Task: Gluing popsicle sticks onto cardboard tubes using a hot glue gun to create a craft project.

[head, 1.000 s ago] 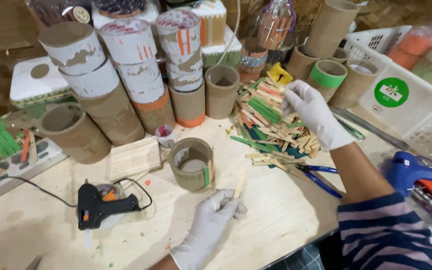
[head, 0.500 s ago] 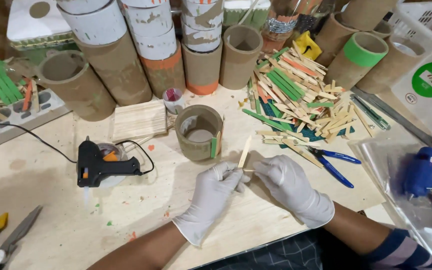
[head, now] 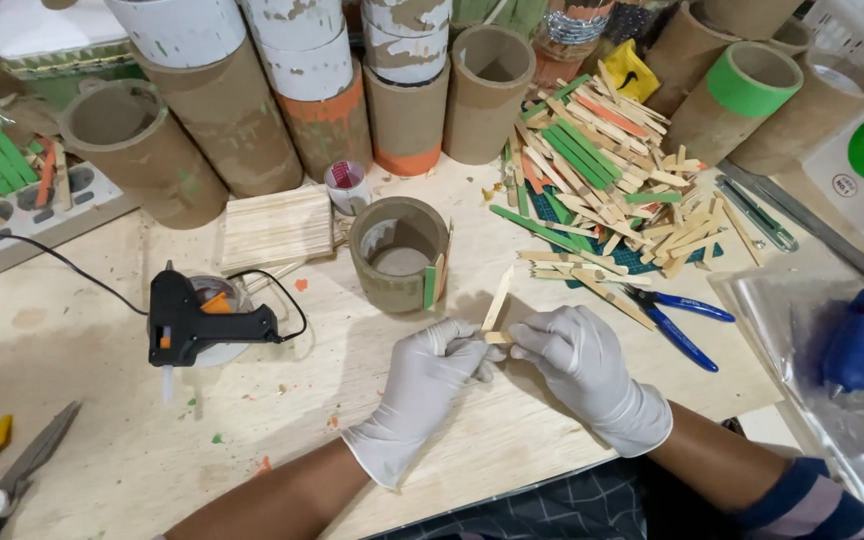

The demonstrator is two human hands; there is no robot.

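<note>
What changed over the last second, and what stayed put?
The right hand left the pile of craft sticks and came down to join the left hand; both now pinch one plain wooden stick between them. The black glue gun, the short cardboard tube and the blue pliers did not move.

Black glue gun (head: 197, 322), blue pliers (head: 677, 320), scissors (head: 12, 478) — cardboard tubes (head: 202, 110) behind.

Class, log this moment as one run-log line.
left hand: pinching wooden stick | right hand: pinching same stick | short cardboard tube: upright beyond | glue gun: left, untouched
</note>
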